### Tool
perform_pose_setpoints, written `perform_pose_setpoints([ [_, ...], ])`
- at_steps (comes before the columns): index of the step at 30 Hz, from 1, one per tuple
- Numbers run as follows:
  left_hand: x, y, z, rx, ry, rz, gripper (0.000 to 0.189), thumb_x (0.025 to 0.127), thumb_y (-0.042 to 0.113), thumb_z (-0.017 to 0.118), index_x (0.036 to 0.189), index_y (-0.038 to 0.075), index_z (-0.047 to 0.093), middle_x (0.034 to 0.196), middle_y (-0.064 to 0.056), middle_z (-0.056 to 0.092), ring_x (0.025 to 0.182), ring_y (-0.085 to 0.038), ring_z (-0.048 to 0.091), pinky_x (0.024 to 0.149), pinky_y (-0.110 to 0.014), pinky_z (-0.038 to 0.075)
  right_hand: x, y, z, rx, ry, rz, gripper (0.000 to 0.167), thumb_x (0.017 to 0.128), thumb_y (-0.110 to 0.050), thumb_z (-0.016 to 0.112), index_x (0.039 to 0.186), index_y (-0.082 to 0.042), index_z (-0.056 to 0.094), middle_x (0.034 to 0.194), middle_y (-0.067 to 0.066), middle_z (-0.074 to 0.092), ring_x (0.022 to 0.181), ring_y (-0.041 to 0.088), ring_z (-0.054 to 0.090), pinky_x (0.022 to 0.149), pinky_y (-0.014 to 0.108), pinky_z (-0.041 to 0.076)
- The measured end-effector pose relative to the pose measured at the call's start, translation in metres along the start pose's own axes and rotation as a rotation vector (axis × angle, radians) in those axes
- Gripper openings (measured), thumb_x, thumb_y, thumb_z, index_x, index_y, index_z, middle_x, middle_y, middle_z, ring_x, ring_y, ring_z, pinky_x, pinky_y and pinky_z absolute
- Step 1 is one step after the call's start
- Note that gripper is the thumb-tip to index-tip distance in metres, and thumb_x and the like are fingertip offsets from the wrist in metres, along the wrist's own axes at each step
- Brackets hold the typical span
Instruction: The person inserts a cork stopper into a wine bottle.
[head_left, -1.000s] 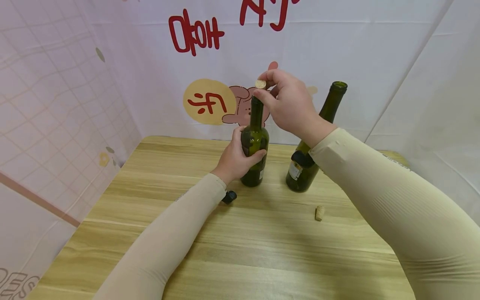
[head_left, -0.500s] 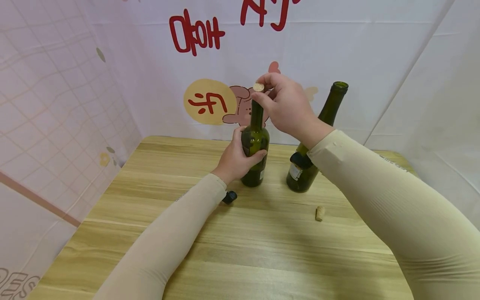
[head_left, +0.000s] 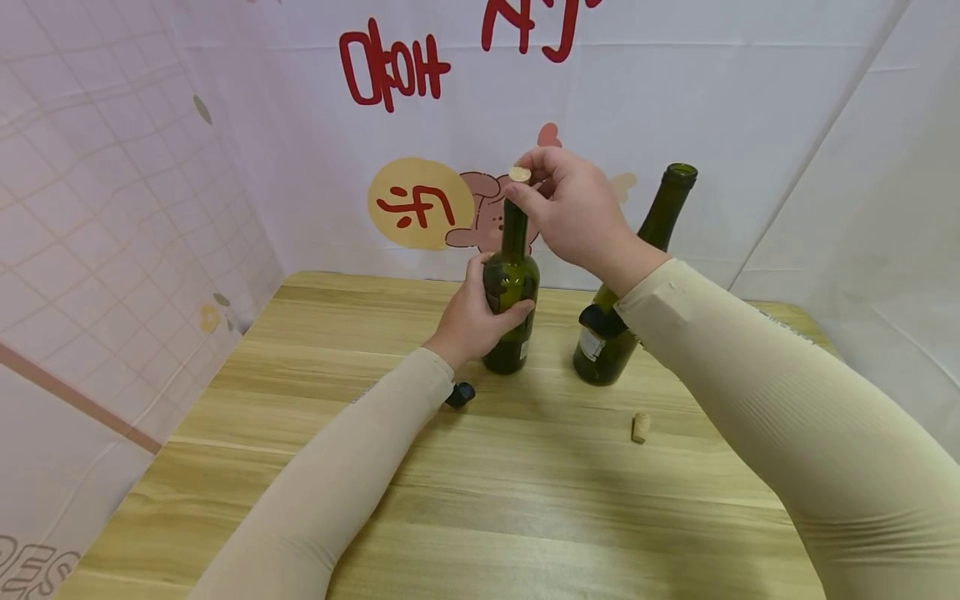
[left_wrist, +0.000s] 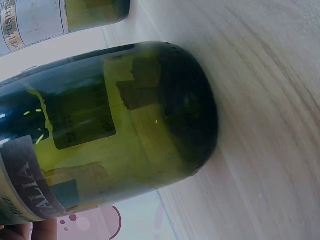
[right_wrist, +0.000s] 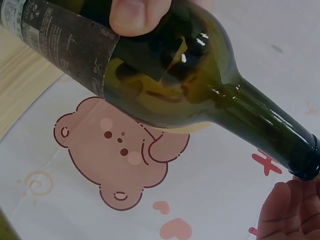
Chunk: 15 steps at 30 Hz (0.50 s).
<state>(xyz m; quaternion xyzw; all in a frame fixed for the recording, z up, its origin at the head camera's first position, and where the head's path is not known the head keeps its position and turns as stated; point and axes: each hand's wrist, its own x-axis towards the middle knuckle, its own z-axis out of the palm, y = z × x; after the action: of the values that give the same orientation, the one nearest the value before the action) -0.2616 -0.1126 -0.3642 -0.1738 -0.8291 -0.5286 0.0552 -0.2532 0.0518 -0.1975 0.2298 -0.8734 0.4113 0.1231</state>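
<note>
A dark green wine bottle [head_left: 513, 275] stands upright on the wooden table, gripped around its body by my left hand [head_left: 472, 321]. Above its neck, my right hand [head_left: 577, 204] pinches a pale cork [head_left: 519, 174] between thumb and fingers at the bottle's mouth. How far the cork sits in the mouth is hidden by the fingers. In the right wrist view, fingertips [right_wrist: 290, 210] touch the rim of the bottle [right_wrist: 260, 110]. The left wrist view shows the bottle's base [left_wrist: 185, 110] on the table and fingers at its label.
A second, uncorked green bottle [head_left: 663, 204] stands to the right, partly behind my right forearm. Another cork [head_left: 641, 427] lies on the table [head_left: 517, 500] in front of it. Small black objects [head_left: 460, 395] show by both cuffs. A printed white cloth [head_left: 300, 150] hangs behind.
My right hand has lowered slightly with the cork, bringing it down onto the bottle's mouth. The cork's tilt has shifted a little. The left hand and bottle have stayed put.
</note>
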Motion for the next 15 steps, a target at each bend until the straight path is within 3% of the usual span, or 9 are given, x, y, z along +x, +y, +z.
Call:
perform_pose_setpoints([
  [15,-0.0001,0.0002,0.0006,0.005,0.003,-0.002,0.092,0.092,0.058,0.075,0.159,0.025,0.021,0.145,-0.007,0.058,0.128,-0.025,0.062,0.112,-0.054,0.049,0.0035,0.0032,0.0001,0.052,-0.028,0.039,0.026,0.105,-0.024,0.066,0.125,-0.008,0.063,0.113,0.005,0.068,0.097,0.017,0.07,0.082,0.03,0.054],
])
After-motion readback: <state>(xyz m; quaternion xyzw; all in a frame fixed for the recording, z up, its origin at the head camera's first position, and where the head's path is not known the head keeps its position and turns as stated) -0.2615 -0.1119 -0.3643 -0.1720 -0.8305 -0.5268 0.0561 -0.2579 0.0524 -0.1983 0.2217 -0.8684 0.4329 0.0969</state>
